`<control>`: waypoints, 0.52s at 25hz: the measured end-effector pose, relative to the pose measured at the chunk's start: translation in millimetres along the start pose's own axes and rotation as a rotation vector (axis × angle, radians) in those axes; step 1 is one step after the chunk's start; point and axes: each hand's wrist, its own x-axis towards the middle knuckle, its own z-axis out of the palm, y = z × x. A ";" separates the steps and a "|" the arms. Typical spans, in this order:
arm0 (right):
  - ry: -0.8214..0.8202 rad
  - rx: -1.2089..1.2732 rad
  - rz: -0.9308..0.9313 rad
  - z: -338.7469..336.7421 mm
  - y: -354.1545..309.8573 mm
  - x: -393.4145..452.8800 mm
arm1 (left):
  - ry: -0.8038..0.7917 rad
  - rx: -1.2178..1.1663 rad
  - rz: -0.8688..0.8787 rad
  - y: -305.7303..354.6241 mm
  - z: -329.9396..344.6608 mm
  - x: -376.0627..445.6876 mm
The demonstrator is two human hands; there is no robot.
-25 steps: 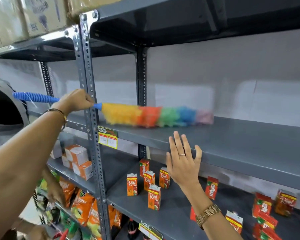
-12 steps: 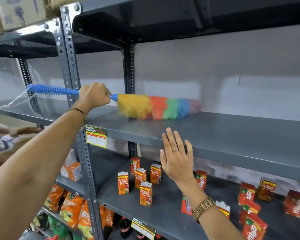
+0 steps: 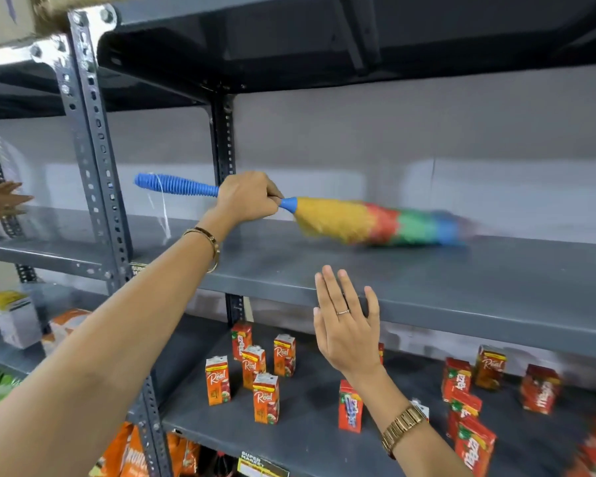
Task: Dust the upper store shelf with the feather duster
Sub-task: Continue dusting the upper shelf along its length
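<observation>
My left hand point(image 3: 246, 197) grips the ribbed blue handle of the feather duster point(image 3: 375, 222). Its yellow, red, green and blue head is blurred and lies on the grey upper shelf point(image 3: 427, 280), pointing right. The handle's blue end sticks out to the left of my fist. My right hand point(image 3: 346, 321) is raised flat with fingers apart in front of the shelf's front edge, holding nothing; I cannot tell whether it touches the edge.
A perforated steel upright point(image 3: 97, 173) stands left of my left arm. Juice cartons point(image 3: 255, 366) stand on the shelf below. Another shelf point(image 3: 289, 36) hangs close overhead. Another person's hand point(image 3: 2, 201) shows at the far left edge. Snack bags point(image 3: 128, 452) sit lower left.
My left hand has carried the duster to the right along the upper shelf, past the upright. My right hand stayed raised near the shelf's front edge. The view shifted rightward.
</observation>
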 end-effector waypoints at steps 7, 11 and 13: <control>-0.014 -0.073 0.101 -18.3 28.6 -9.0 | 0.071 0.013 0.215 72.6 27.7 3.9; -0.035 -0.158 0.166 -39.6 59.8 -17.1 | -0.101 -0.176 0.285 92.1 40.2 12.0; -0.051 -0.193 0.188 -50.4 73.6 -21.7 | -0.128 -0.141 0.250 112.5 49.8 11.1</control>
